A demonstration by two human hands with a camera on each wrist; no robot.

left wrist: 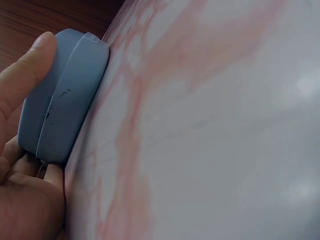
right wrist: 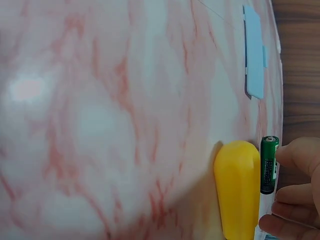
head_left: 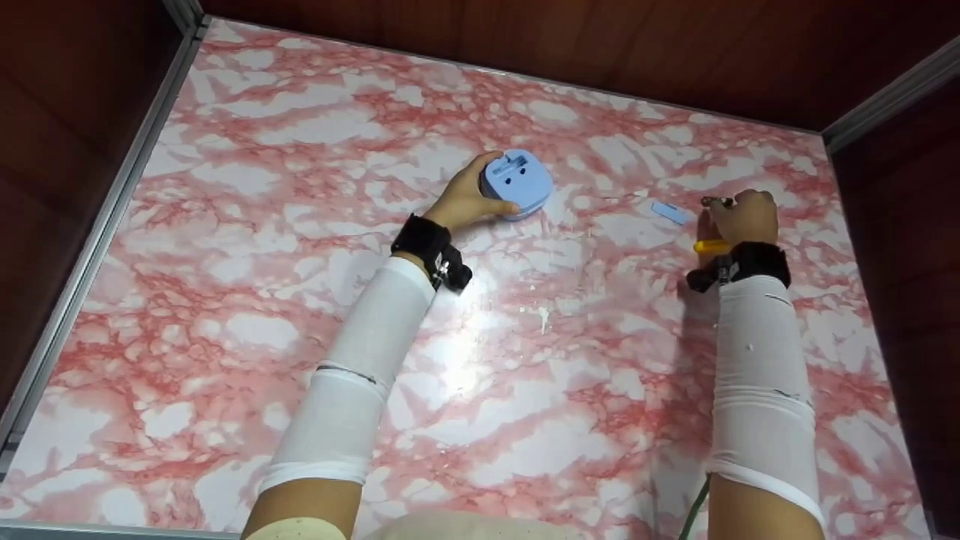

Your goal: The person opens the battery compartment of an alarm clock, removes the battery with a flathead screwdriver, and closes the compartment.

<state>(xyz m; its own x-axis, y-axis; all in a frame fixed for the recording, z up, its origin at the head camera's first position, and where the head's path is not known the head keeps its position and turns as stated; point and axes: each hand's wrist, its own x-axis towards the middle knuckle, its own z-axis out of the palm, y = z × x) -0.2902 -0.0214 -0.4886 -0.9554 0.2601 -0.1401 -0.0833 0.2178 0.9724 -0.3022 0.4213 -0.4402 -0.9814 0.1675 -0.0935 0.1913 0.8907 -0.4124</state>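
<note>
While the left hand (head_left: 465,201) clasps the blue device (head_left: 516,184), the right hand (head_left: 742,217) pinches a battery (right wrist: 268,165).

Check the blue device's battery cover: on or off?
Off. The cover lies flat on the table, apart from the device that the left hand holds. The right hand holds a battery.

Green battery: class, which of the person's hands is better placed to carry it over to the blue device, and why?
Right. The right hand already touches the green battery beside the yellow handle. The left hand is occupied gripping the blue device, steadying it on the marble table.
</note>
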